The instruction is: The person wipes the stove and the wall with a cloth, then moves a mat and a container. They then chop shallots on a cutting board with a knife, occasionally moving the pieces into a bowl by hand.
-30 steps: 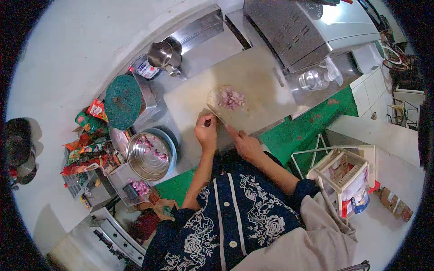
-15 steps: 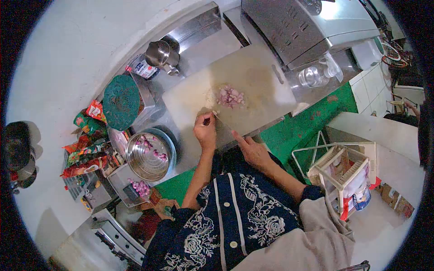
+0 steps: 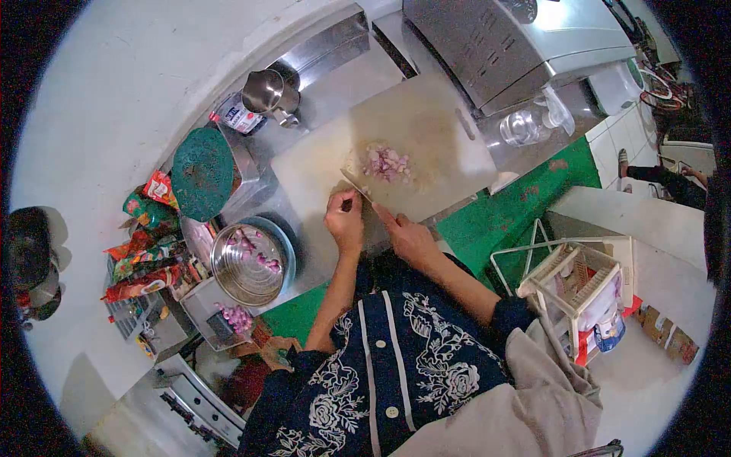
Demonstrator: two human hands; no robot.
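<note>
Worktop (image 3: 335,95), steel-coloured, bearing the cutting board (image 3: 308,169), the landmark for all places given here. A steel bowl (image 3: 245,286), to the board's left, contains scattered purple bulbs (image 3: 268,263), apparently shallots and seemingly whole. A shallow tray (image 3: 199,306), farther left and nearer the body than the board, holds a cluster of similar pink-purple bulbs (image 3: 237,318). The right hand (image 3: 415,242), at the board's near edge, is closed around the handle of a knife (image 3: 358,186), its blade slanting over the board towards the left hand. The left hand (image 3: 345,221), over the board's near left part, has its fingers curled in close to the blade; whether they grip anything cannot be told. Smallest are the chopped pieces (image 3: 387,164), heaped near the board's middle. Judged from this heap, cutting is partly done: one modest pile is chopped, while the bulbs in bowl and tray appear uncut.
</note>
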